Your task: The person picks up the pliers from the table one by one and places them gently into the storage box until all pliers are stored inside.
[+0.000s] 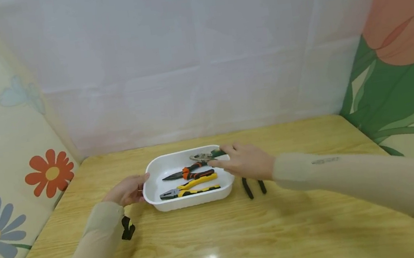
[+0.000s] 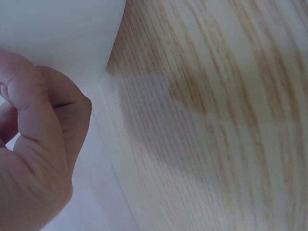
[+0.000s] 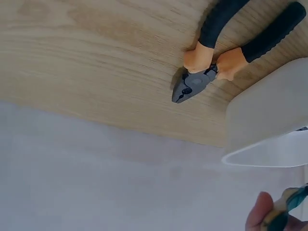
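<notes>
My left hand (image 1: 128,191) grips the left end of a white plastic tray (image 1: 196,199), thumb at the rim. The left wrist view shows its curled fingers (image 2: 62,103) against the tray wall (image 2: 62,33). Green-handled pliers (image 1: 200,158) are held in my right hand (image 1: 248,159), their metal head over the tray's far right part. Inside the tray lie needle-nose pliers (image 1: 186,173) with orange and black handles. Nearer to me in it are combination pliers (image 1: 174,193) with yellow and black handles.
On the table, right of the tray and partly under my right forearm, lie more pliers (image 3: 196,82) with orange and black handles. A small black object (image 1: 127,228) is beside my left wrist. White cloth (image 1: 198,60) hangs behind the wooden table (image 1: 168,251); flower-patterned panels flank both sides.
</notes>
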`<control>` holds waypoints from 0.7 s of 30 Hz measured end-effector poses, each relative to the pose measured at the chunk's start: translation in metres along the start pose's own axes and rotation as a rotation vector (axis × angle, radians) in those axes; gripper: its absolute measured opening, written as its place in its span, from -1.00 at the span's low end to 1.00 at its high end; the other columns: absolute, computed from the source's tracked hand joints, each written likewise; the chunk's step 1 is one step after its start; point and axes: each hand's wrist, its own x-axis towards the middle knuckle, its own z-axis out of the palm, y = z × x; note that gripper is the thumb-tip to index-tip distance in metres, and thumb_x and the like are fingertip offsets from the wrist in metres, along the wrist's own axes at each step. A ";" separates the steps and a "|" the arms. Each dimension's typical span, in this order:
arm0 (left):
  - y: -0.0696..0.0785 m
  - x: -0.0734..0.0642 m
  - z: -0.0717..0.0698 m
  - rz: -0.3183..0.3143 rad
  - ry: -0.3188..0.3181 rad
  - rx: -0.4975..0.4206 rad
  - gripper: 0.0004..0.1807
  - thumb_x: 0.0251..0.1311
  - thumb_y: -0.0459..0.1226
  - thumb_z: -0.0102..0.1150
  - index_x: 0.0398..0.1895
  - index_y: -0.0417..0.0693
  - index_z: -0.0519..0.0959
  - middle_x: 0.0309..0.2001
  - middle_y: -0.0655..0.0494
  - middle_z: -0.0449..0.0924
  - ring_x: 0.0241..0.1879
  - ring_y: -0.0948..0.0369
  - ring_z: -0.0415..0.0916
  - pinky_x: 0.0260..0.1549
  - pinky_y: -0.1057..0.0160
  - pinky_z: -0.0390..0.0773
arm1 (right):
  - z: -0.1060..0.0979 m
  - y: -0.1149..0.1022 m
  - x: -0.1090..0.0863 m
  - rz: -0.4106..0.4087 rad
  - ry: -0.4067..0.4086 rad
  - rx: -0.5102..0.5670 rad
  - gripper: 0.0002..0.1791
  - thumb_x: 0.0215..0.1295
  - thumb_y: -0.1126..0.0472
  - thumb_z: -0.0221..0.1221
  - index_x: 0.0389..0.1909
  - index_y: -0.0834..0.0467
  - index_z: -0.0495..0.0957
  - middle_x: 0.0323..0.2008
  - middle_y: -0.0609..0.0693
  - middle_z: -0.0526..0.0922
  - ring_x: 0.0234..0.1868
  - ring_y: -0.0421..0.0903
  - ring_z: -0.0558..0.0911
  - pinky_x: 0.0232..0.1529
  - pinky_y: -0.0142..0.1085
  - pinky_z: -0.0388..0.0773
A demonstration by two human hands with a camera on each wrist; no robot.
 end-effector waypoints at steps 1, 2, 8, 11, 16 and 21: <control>0.000 0.000 0.000 0.003 0.000 -0.003 -0.48 0.56 -0.14 -0.31 0.25 -0.48 0.16 -0.30 0.02 0.43 -0.44 0.28 0.45 -0.46 0.44 0.53 | 0.000 -0.001 0.003 -0.007 -0.015 -0.012 -0.43 0.24 0.14 0.32 0.28 -0.13 0.45 0.03 0.26 0.53 -0.25 0.11 0.60 -0.53 -0.29 0.59; 0.000 0.000 0.000 0.006 -0.001 -0.005 -0.49 0.56 -0.14 -0.31 0.23 -0.48 0.17 -0.31 0.02 0.43 -0.44 0.28 0.45 -0.46 0.44 0.53 | 0.001 -0.001 0.005 -0.016 -0.024 -0.024 -0.43 0.25 0.13 0.31 0.29 -0.14 0.45 0.03 0.25 0.53 -0.25 0.09 0.60 -0.55 -0.31 0.57; 0.000 0.000 0.001 0.013 -0.008 -0.024 -0.56 0.55 -0.17 -0.29 0.15 -0.45 0.24 -0.35 0.04 0.45 -0.45 0.27 0.47 -0.47 0.43 0.55 | 0.004 -0.004 0.021 -0.050 -0.044 -0.024 -0.45 0.31 0.15 0.25 0.31 -0.15 0.42 0.06 0.23 0.52 -0.26 0.06 0.59 -0.57 -0.33 0.53; 0.000 0.001 0.001 0.014 -0.011 -0.041 -0.58 0.55 -0.18 -0.29 0.13 -0.44 0.25 -0.34 0.04 0.45 -0.45 0.27 0.48 -0.47 0.42 0.57 | 0.006 -0.005 0.027 -0.067 -0.070 -0.014 -0.44 0.32 0.16 0.25 0.33 -0.13 0.39 0.10 0.24 0.50 -0.22 0.06 0.60 -0.55 -0.33 0.54; 0.000 0.003 0.000 0.009 -0.006 -0.054 -0.60 0.55 -0.18 -0.28 0.11 -0.41 0.25 -0.32 0.04 0.45 -0.42 0.26 0.48 -0.44 0.41 0.58 | 0.010 -0.008 0.038 -0.151 -0.113 -0.101 -0.41 0.35 0.25 0.21 0.36 -0.15 0.35 0.07 0.18 0.49 -0.23 0.02 0.57 -0.45 -0.33 0.58; 0.001 0.001 0.000 0.001 -0.002 -0.053 -0.62 0.55 -0.19 -0.28 0.09 -0.40 0.25 -0.32 0.03 0.45 -0.41 0.26 0.48 -0.43 0.40 0.59 | 0.016 -0.011 0.049 -0.239 -0.077 -0.190 -0.42 0.34 0.29 0.19 0.34 -0.18 0.38 0.01 0.12 0.53 -0.38 -0.05 0.51 -0.36 -0.29 0.55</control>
